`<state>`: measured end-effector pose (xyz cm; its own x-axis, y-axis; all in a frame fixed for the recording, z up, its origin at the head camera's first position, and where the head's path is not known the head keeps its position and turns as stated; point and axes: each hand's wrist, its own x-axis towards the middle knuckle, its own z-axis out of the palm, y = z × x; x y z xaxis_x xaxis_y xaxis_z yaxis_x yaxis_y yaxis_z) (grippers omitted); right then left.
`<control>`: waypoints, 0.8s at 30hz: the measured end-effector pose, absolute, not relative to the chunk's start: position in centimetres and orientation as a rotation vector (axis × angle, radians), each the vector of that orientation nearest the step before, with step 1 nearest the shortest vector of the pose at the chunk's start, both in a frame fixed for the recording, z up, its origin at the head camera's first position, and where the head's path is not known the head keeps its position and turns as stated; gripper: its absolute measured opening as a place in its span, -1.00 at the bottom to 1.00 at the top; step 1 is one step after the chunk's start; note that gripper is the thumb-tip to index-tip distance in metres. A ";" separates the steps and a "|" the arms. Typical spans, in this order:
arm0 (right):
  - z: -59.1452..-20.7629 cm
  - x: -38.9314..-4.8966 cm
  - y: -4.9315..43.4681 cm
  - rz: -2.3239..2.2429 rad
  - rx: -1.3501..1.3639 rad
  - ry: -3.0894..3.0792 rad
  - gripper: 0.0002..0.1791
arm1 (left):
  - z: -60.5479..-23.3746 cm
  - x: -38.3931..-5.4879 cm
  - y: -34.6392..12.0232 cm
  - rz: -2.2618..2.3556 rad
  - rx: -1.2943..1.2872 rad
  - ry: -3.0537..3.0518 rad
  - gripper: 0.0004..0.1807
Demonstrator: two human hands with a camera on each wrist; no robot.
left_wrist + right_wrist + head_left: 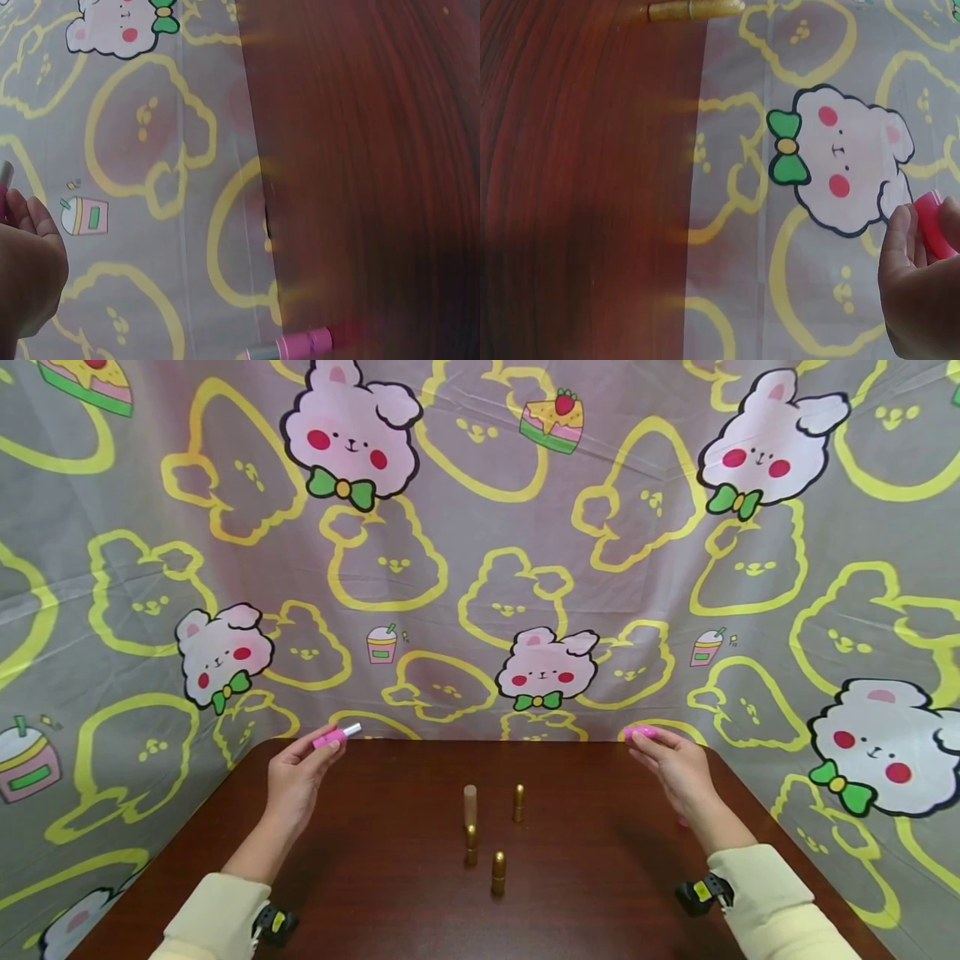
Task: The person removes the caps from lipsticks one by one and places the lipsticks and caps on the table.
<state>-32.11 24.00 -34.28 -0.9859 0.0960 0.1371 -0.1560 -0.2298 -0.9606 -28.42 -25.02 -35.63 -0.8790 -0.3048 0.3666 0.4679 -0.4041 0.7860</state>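
In the head view, at left, my left hand (300, 777) pinches a pink lipstick tube (328, 739) with a silver upper section, raised and tilted to the right. The left wrist view catches only part of that hand (34, 277) at its edge. Opposite, my right hand (678, 772) pinches a small glossy pink piece (640, 732), perhaps a cap, held in the air. It appears again as a pink piece (934, 225) in the right wrist view, partly covered by the fingers. The hands are far apart, with the table between them.
Several gold bullet-shaped tubes (498, 872) stand mid-table, with a taller brownish tube (470, 803) behind one. Another pink-and-silver tube (306, 343) stands on the table in the left wrist view. A pink bit (682, 821) shows beside the right forearm. Patterned cloth (465, 560) surrounds the table.
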 end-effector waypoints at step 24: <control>-37.7 -33.8 25.5 1.193 -0.063 -2.526 -0.72 | -37.1 -27.9 -29.2 -1.857 0.275 -1.742 -0.53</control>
